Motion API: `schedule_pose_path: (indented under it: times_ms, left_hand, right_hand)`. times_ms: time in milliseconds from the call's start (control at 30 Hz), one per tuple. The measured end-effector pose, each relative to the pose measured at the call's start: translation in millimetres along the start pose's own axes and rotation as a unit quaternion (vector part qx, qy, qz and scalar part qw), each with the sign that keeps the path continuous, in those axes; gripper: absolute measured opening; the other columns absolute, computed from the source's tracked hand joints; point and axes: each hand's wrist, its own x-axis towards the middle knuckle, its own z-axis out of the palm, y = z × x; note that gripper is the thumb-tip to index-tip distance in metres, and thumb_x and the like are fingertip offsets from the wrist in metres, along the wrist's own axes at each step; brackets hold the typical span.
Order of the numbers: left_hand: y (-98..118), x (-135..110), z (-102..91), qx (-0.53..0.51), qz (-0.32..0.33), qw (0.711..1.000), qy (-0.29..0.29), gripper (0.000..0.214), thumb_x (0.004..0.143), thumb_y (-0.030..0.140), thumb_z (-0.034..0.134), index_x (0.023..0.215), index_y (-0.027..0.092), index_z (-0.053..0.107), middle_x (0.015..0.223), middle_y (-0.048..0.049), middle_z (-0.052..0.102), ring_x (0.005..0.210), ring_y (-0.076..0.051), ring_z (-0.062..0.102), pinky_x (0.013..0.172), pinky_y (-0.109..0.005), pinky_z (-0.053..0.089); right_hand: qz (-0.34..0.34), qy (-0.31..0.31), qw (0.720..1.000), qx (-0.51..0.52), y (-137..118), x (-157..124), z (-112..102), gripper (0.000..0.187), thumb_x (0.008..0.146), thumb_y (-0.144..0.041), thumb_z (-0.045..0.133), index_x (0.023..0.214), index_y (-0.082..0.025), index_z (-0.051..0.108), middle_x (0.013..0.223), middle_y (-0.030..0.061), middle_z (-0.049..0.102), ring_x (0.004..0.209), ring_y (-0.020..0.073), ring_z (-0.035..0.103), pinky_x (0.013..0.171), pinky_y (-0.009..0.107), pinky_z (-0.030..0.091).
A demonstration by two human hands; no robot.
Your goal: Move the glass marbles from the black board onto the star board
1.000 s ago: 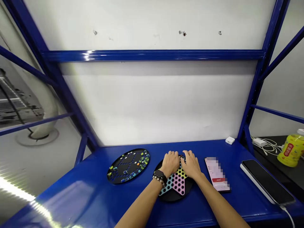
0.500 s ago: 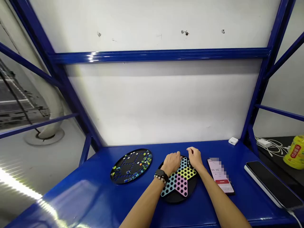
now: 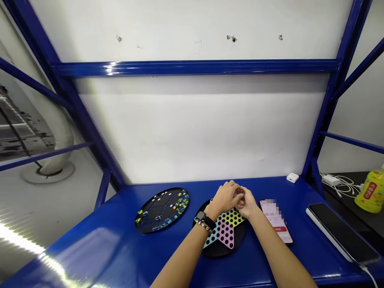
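Observation:
My left hand [image 3: 223, 199] and my right hand [image 3: 248, 204] meet above the far end of a star-shaped Chinese checkers board [image 3: 225, 235], which has pink, yellow and blue arms with black holes. Their fingers bunch around a small dark reddish thing [image 3: 239, 193], perhaps a marble, partly hidden by them. The board's round black base [image 3: 216, 251] lies under the star. To the left lies a round black board [image 3: 162, 210] with several coloured marbles. A black watch and a beaded bracelet sit on my left wrist [image 3: 204, 222].
A phone [image 3: 275, 221] showing a timer lies right of the star board. Further right is a dark tablet in a white case [image 3: 342, 232]. A small white box [image 3: 292, 178] sits at the back. A yellow bottle [image 3: 369, 192] and white cables lie on a lower black surface.
My hands have moved from lying apart on the star board to meeting above its far end. The timer digits on the phone have appeared more clearly.

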Motion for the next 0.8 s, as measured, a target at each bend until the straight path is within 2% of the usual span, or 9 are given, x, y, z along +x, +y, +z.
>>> schedule_pose_path:
  times_ms: [100,200,267,400,500,567,667,800]
  left_hand:
    - [-17.2,-5.7,1.1,-0.025,-0.036,0.999,0.026,0.029,0.099,0.032,0.038,0.112,0.024,0.063,0.112,-0.0051,0.066,0.101,-0.02,0.062,0.085,-0.03,0.048]
    - [-38.0,-15.3,5.2,0.026,-0.077,0.996,-0.04,0.026,0.096,0.03,0.044,0.106,0.025,0.068,0.104,-0.0055,0.068,0.096,-0.021,0.064,0.081,-0.031,0.048]
    - [-46.1,-21.0,9.0,0.061,-0.079,0.991,-0.087,0.026,0.094,0.03,0.047,0.107,0.027,0.069,0.106,-0.0056,0.068,0.095,-0.022,0.065,0.079,-0.031,0.048]
    - [-42.7,-20.2,14.2,0.084,-0.08,0.988,-0.101,0.03,0.096,0.034,0.043,0.109,0.028,0.07,0.109,-0.0064,0.07,0.097,-0.023,0.066,0.082,-0.033,0.047]
    - [-31.9,-8.9,17.4,0.098,-0.126,0.981,-0.108,0.032,0.094,0.041,0.047,0.094,0.023,0.073,0.098,-0.01,0.073,0.099,-0.028,0.067,0.091,-0.041,0.045]
    - [-27.3,-0.4,20.4,0.1,-0.162,0.975,-0.11,0.03,0.092,0.041,0.052,0.091,0.019,0.073,0.097,-0.0136,0.073,0.101,-0.03,0.067,0.093,-0.044,0.044]
    - [-29.4,7.9,24.6,0.084,-0.202,0.97,-0.108,0.029,0.088,0.042,0.059,0.097,0.018,0.073,0.103,-0.0157,0.073,0.101,-0.03,0.068,0.088,-0.04,0.047]
    - [-40.6,8.0,26.5,0.047,-0.242,0.962,-0.12,0.026,0.084,0.044,0.065,0.091,0.021,0.073,0.097,-0.0105,0.075,0.092,-0.025,0.071,0.074,-0.03,0.051]
  right_hand:
    - [-0.003,0.032,0.999,0.035,-7.0,-1.1,-2.7,0.032,0.095,-0.028,0.037,0.068,-0.018,0.049,0.046,-0.0058,0.044,0.029,0.0031,0.022,0.03,0.014,0.012]
    - [-0.017,0.045,0.998,0.049,-10.7,-2.2,-3.3,0.033,0.096,-0.03,0.038,0.069,-0.018,0.051,0.048,-0.0047,0.046,0.03,0.0026,0.024,0.031,0.014,0.012]
    - [-0.02,0.052,0.997,0.055,-10.5,-2.4,-3.0,0.033,0.096,-0.032,0.039,0.07,-0.017,0.052,0.049,-0.0038,0.048,0.031,0.0027,0.025,0.031,0.015,0.012]
    - [-0.013,0.053,0.997,0.054,-8.5,-1.1,-3.6,0.035,0.096,-0.035,0.04,0.071,-0.016,0.054,0.05,-0.0026,0.05,0.031,0.0031,0.026,0.032,0.015,0.012]
    - [-0.013,0.049,0.998,0.047,-8.3,0.7,-6.1,0.035,0.096,-0.036,0.04,0.071,-0.016,0.054,0.05,-0.0027,0.049,0.031,0.0035,0.027,0.032,0.015,0.011]
    - [-0.014,0.05,0.998,0.04,-8.5,1.6,-7.9,0.035,0.096,-0.036,0.04,0.071,-0.016,0.054,0.049,-0.0029,0.049,0.031,0.0034,0.027,0.032,0.015,0.011]
    - [-0.011,0.057,0.998,0.03,-8.5,2.3,-9.1,0.036,0.096,-0.036,0.039,0.071,-0.016,0.054,0.049,-0.0029,0.049,0.031,0.0032,0.026,0.032,0.015,0.011]
    - [-0.005,0.061,0.998,0.025,-8.6,1.6,-8.4,0.036,0.096,-0.037,0.039,0.07,-0.016,0.054,0.049,-0.0026,0.049,0.031,0.0032,0.027,0.031,0.014,0.012]
